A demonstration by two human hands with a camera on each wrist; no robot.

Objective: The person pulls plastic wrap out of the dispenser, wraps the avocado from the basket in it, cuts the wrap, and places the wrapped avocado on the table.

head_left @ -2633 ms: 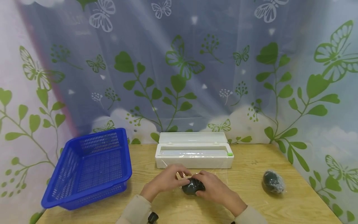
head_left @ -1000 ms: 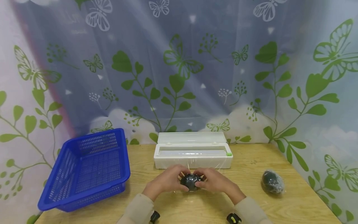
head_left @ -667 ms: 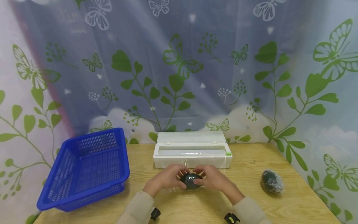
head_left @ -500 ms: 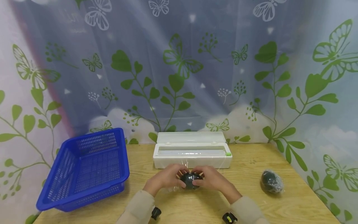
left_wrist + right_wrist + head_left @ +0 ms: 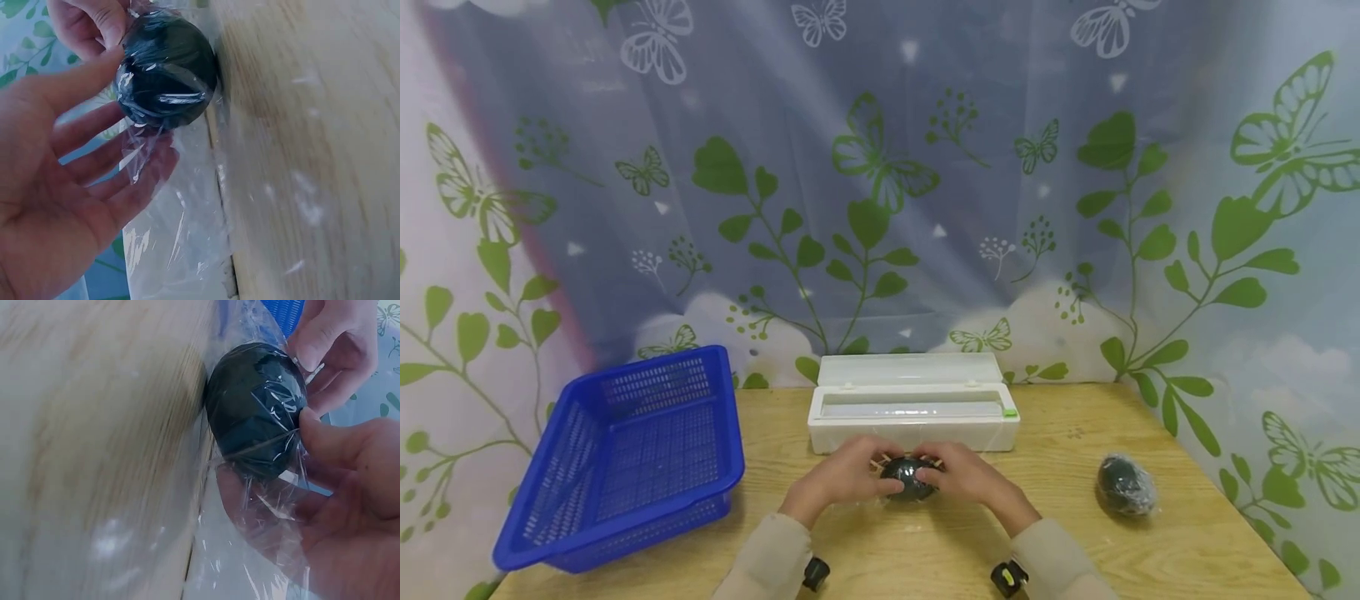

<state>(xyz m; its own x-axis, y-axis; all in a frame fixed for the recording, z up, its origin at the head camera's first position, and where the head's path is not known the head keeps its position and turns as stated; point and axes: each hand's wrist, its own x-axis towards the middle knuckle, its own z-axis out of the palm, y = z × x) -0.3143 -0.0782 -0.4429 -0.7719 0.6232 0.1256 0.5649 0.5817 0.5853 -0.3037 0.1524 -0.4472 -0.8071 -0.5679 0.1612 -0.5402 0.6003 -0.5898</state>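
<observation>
A dark green, egg-shaped thing (image 5: 907,481) lies between both hands over the table's middle, with clear cling film (image 5: 187,225) stretched over it. My left hand (image 5: 847,472) holds it from the left, thumb on its near face and fingers curled behind, within the film. From the other side my right hand (image 5: 966,472) holds it the same way. In the right wrist view, the film (image 5: 262,519) bunches in folds over the fingers below the dark thing (image 5: 256,406). Behind the hands stands a white cling film box (image 5: 913,433), lid up, with the roll (image 5: 910,409) inside.
A second dark egg-shaped thing (image 5: 1123,486), wrapped in crumpled film, lies at the right of the wooden table (image 5: 1060,450). On the left stands a blue perforated plastic basket (image 5: 730,467). A patterned curtain (image 5: 775,208) hangs behind the table.
The left hand has come down from the dark thing's upper left to grip its side, thumb on its front. The right thumb has moved up onto its near face.
</observation>
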